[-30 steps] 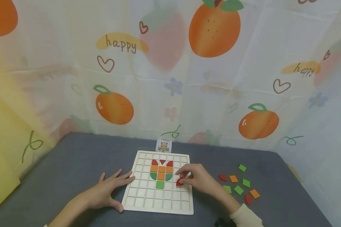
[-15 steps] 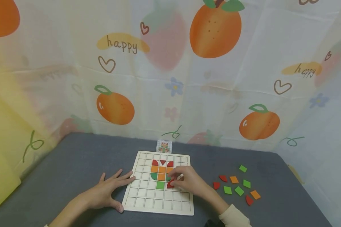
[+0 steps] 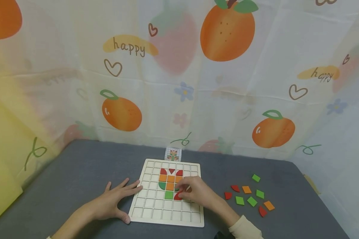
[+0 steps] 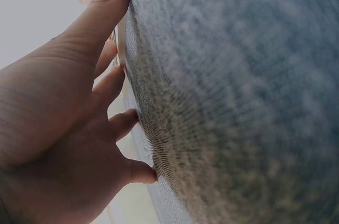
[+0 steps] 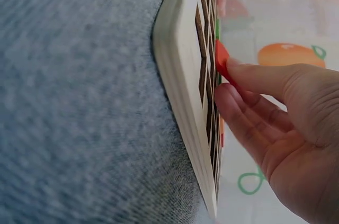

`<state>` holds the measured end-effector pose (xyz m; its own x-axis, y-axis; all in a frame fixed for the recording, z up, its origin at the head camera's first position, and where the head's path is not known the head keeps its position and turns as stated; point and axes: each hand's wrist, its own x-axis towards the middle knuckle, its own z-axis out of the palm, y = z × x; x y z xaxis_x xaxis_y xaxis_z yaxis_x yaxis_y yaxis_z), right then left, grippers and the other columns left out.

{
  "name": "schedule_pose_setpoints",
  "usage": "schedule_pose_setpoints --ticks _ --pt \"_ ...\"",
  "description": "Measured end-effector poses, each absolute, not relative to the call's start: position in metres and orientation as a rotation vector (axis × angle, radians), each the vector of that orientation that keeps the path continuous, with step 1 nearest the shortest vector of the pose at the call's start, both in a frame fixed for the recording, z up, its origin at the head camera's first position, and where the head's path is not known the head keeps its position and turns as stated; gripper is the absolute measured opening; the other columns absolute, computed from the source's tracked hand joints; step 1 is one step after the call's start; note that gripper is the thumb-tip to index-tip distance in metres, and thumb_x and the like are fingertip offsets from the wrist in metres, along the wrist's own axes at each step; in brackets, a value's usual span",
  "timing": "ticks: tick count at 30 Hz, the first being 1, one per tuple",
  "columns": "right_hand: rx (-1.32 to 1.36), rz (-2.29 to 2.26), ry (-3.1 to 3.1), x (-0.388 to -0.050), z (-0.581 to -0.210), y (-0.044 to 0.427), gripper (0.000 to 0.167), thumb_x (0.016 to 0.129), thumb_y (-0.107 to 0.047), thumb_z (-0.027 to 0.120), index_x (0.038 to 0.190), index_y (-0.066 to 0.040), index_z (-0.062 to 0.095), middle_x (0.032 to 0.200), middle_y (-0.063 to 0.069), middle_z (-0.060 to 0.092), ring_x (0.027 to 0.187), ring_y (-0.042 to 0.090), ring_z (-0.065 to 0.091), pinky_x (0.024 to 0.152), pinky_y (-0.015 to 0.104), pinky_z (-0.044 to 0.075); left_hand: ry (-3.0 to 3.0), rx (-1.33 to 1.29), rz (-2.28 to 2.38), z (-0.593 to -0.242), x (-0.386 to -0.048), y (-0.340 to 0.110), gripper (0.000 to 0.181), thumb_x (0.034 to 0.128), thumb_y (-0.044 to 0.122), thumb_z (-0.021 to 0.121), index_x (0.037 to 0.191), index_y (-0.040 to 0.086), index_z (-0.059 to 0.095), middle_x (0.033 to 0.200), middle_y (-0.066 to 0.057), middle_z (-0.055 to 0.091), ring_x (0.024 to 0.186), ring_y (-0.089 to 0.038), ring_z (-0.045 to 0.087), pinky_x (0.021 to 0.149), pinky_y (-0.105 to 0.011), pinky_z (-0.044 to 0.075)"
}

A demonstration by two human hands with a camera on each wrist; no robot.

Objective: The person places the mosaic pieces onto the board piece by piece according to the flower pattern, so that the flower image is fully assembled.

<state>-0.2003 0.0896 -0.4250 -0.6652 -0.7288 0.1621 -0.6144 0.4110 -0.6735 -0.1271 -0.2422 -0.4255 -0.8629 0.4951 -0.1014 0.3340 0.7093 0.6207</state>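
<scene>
A cream grid board (image 3: 163, 222) lies on the dark table. In its cells is a figure of red, orange and green tiles, its right part partly covered by my right hand (image 3: 198, 193). That hand pinches a red quarter-circle tile (image 3: 177, 196) between thumb and fingers, just right of the light green square tile (image 3: 169, 195). In the right wrist view the red tile (image 5: 221, 57) is tilted against the board's face. My left hand (image 3: 110, 200) is spread at the board's left edge, fingertips and thumb touching it.
Loose tiles lie on the table at the right: several green tiles (image 3: 252, 201), orange ones (image 3: 246, 189) and red ones (image 3: 262, 211). A small printed card (image 3: 173, 154) with a coloured figure is behind the board. A fruit-print curtain (image 3: 221, 113) hangs beyond the table.
My right hand has moved left across the board with the red quarter-circle tile, to beside the light green square. A loose red tile is uncovered at the right. The left hand stays still.
</scene>
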Motion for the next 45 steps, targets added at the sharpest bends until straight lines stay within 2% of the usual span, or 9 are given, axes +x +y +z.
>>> schedule_pose_setpoints --ticks 18,27,35,45 --pt "-1.191 -1.059 2.478 -0.199 -0.424 0.086 0.019 0.084 -0.001 0.074 0.102 -0.003 0.073 0.086 0.001 0.071 0.077 0.002 0.061 0.07 0.021 0.052 2.66 0.668 0.889 -0.426 -0.125 -0.243 0.105 0.0578 0.048 0.083 0.149 0.015 0.043 0.158 -0.014 0.03 0.143 -0.053 0.011 0.092 -0.082 -0.007" --pt "-1.16 -1.06 2.484 -0.198 -0.427 0.088 0.019 0.085 -0.002 0.073 0.104 -0.005 0.073 0.085 -0.008 0.069 0.078 -0.001 0.06 0.072 0.02 0.052 2.662 0.657 0.89 -0.428 -0.123 -0.243 0.105 0.0571 0.048 0.083 0.149 0.017 0.043 0.158 -0.013 0.03 0.143 -0.053 0.011 0.092 -0.082 -0.007" --pt "-1.133 -1.076 2.472 -0.198 -0.421 0.103 0.018 0.09 -0.004 0.069 0.107 -0.005 0.073 0.095 0.0 0.072 0.084 0.003 0.062 0.075 0.023 0.053 2.66 0.663 0.898 -0.427 -0.124 -0.242 0.104 0.059 0.049 0.083 0.15 0.017 0.043 0.158 -0.014 0.029 0.143 -0.053 0.011 0.092 -0.082 -0.007" --pt "-1.046 -1.02 2.633 -0.199 -0.415 0.135 0.019 0.09 -0.011 0.07 0.108 -0.007 0.073 0.098 -0.001 0.071 0.087 0.009 0.065 0.074 0.025 0.054 2.651 0.645 0.878 -0.424 -0.127 -0.242 0.104 0.0595 0.048 0.083 0.15 0.017 0.042 0.159 -0.013 0.029 0.143 -0.053 0.01 0.092 -0.082 -0.007"
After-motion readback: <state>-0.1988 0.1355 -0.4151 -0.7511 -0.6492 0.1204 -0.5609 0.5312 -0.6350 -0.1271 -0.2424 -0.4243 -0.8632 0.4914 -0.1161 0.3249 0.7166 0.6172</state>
